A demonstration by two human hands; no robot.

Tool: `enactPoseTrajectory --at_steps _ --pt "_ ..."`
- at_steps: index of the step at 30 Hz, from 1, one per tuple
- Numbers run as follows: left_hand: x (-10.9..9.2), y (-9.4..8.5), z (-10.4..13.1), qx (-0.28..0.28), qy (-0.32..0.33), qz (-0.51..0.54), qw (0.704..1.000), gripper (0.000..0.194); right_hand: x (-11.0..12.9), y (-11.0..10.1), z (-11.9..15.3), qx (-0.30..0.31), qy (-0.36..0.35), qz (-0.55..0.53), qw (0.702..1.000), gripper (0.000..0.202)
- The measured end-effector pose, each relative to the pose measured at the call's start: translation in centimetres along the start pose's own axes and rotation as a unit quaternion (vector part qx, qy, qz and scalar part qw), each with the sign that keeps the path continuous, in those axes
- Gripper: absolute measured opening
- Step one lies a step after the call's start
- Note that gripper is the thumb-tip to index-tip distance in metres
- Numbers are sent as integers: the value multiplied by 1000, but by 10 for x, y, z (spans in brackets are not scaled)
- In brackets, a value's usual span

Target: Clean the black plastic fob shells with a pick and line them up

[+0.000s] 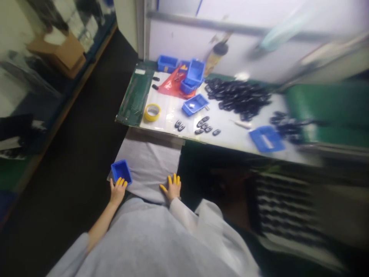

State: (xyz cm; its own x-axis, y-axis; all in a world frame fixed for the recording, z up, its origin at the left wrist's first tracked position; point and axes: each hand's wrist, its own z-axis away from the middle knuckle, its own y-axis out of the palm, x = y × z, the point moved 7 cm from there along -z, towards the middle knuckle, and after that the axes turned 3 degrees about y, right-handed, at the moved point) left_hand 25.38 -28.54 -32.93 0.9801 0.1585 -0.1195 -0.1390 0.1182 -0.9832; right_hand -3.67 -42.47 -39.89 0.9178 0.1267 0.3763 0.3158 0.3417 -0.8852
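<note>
left hand (118,192) is touching near blue bin (118,167), cannot tell if fingers are clamping; right hand (173,189) is resting on grey sheet (148,159), fingers apart; black heap (238,96) is looking blurred.

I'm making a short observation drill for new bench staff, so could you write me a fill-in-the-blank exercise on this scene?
1. The left hand has its fingers on a bin whose colour is ____.
2. The right hand lies spread on a grey sheet, and its fingertip covers are coloured ____.
3. The ring-shaped yellow roll on the table is a roll of ____.
4. The large heap of small parts is coloured ____.

Missing words: blue; yellow; tape; black.
</note>
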Motion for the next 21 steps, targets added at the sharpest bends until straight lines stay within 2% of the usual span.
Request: enactPoseTrajectory --at_steps 3,7,15,21 --pt "-3 7 -5 11 23 9 1000 42 -1 3 1 1 -1 -11 1000 72" --pt "-16 14 -13 35 112 39 992 47 -2 8 1 6 -6 -36 999 69" --pt "-79 18 -24 40 338 93 936 31 -9 14 0 9 -6 -99 995 66" --pt "-109 10 -28 16 431 111 895 24 -13 17 1 1 7 -151 988 62"
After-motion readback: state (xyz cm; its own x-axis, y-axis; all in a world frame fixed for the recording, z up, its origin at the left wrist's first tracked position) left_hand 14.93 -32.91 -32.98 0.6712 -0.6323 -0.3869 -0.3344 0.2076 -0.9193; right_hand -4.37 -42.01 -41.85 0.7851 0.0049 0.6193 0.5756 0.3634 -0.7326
